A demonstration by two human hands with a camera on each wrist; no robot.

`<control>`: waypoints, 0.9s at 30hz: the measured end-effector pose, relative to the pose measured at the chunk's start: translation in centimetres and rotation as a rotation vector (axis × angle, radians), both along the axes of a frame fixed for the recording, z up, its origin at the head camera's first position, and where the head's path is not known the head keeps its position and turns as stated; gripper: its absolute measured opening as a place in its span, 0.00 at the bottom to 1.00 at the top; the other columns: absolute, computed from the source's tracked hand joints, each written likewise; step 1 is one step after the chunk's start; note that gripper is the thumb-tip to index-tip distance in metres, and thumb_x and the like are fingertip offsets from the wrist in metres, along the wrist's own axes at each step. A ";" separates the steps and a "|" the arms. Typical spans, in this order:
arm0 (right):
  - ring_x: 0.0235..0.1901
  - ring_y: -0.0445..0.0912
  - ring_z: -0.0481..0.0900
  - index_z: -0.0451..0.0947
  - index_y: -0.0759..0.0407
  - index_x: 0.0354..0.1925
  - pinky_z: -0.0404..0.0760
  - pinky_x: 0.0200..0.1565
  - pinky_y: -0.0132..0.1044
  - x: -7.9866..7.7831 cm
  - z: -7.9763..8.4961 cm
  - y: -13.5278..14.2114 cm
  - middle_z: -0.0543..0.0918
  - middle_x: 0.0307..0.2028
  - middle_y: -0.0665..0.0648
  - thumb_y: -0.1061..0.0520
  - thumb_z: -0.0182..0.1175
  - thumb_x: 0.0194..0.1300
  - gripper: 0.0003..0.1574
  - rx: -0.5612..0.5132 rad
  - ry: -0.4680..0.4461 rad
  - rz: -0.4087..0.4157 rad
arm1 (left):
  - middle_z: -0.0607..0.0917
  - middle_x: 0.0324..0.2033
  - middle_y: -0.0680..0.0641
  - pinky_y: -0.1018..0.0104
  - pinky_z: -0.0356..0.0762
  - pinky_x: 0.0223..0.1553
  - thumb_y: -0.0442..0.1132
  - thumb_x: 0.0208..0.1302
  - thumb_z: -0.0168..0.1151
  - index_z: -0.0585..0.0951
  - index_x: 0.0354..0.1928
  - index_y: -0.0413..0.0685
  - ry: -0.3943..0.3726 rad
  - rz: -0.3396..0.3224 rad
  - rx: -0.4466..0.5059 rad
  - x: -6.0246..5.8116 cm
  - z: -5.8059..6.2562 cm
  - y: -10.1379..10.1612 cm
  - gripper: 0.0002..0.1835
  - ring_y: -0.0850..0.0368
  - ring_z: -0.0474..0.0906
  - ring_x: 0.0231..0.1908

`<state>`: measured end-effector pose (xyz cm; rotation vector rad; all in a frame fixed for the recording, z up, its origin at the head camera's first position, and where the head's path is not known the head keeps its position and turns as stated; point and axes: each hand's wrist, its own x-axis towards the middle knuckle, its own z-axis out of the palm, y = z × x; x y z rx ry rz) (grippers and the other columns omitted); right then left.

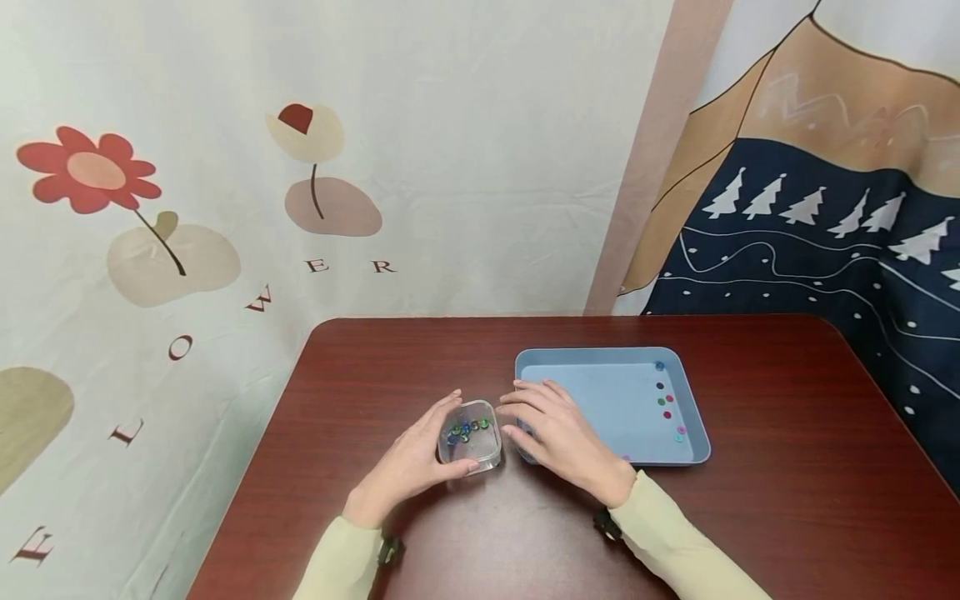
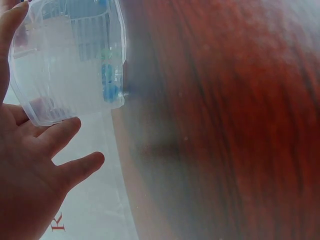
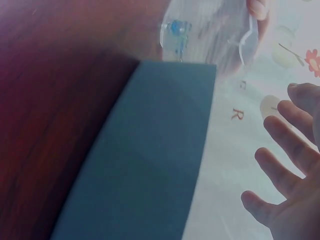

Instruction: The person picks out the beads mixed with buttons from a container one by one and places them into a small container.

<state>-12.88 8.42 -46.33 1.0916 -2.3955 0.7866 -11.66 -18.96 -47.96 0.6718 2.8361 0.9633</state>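
Observation:
A clear plastic box [image 1: 486, 454] with rounded corners is in my left hand [image 1: 408, 462], thumb along its near side and fingers along its far left. Several shiny blue and green beads [image 1: 466, 430] lie inside. In the left wrist view the see-through box [image 2: 70, 70] appears tilted between thumb and fingers. My right hand [image 1: 558, 433] is over the left end of the light blue tray [image 1: 600, 400], fingers spread towards the box and holding nothing. From the right wrist, the tray's outer wall [image 3: 145, 150] shows beside the spread fingers [image 3: 287, 135].
Several small round pieces [image 1: 667, 414] in red, pink, green and blue lie along the tray's right side. Both stand on a dark red wooden table [image 1: 405, 358]. Behind its far edge hangs a printed cloth [image 1: 480, 167].

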 end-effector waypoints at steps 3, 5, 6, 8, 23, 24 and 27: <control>0.66 0.56 0.76 0.87 0.54 0.53 0.67 0.68 0.64 0.2 0.2 1.0 0.86 0.55 0.54 0.56 0.72 0.67 0.16 -0.015 -0.008 -0.016 | 0.65 0.78 0.51 0.44 0.73 0.65 0.64 0.55 0.76 0.66 0.77 0.47 -0.006 0.003 -0.002 0.0 0.0 0.0 0.53 0.49 0.70 0.71; 0.66 0.56 0.76 0.87 0.55 0.53 0.66 0.68 0.64 0.3 0.4 1.7 0.86 0.55 0.54 0.55 0.71 0.67 0.16 -0.019 -0.014 -0.024 | 0.65 0.78 0.51 0.44 0.73 0.66 0.64 0.55 0.76 0.65 0.77 0.47 -0.012 0.006 -0.005 0.0 0.0 0.0 0.53 0.49 0.69 0.71; 0.66 0.55 0.76 0.87 0.54 0.53 0.66 0.68 0.64 0.4 0.4 2.0 0.86 0.55 0.53 0.55 0.71 0.67 0.16 -0.017 -0.015 -0.028 | 0.65 0.78 0.52 0.44 0.72 0.66 0.64 0.55 0.76 0.65 0.77 0.47 -0.016 0.008 -0.005 0.0 0.0 0.0 0.54 0.49 0.69 0.71; 0.66 0.56 0.76 0.87 0.56 0.52 0.66 0.69 0.63 0.4 0.6 2.7 0.86 0.55 0.54 0.55 0.72 0.66 0.17 -0.019 -0.015 -0.032 | 0.64 0.78 0.52 0.44 0.72 0.66 0.63 0.55 0.76 0.65 0.77 0.47 -0.021 0.011 -0.006 0.1 0.1 0.1 0.54 0.49 0.70 0.71; 0.65 0.56 0.76 0.86 0.56 0.53 0.64 0.69 0.63 1.1 1.3 7.4 0.86 0.55 0.55 0.59 0.76 0.59 0.23 -0.047 0.013 -0.138 | 0.65 0.78 0.52 0.44 0.70 0.68 0.61 0.54 0.78 0.66 0.77 0.46 -0.017 0.013 0.002 0.1 0.1 0.1 0.53 0.49 0.67 0.72; 0.65 0.56 0.76 0.86 0.56 0.54 0.63 0.69 0.63 1.1 1.3 7.8 0.86 0.56 0.55 0.59 0.76 0.59 0.23 -0.047 0.012 -0.149 | 0.65 0.78 0.52 0.44 0.70 0.68 0.61 0.54 0.78 0.66 0.77 0.46 -0.017 0.013 0.001 0.0 0.1 0.1 0.53 0.50 0.67 0.73; 0.65 0.56 0.76 0.86 0.57 0.55 0.63 0.70 0.61 1.2 1.2 8.6 0.85 0.56 0.55 0.59 0.75 0.59 0.24 -0.042 0.007 -0.177 | 0.65 0.78 0.52 0.44 0.70 0.68 0.61 0.55 0.77 0.66 0.77 0.46 -0.018 0.011 -0.002 0.1 0.1 0.0 0.53 0.49 0.67 0.73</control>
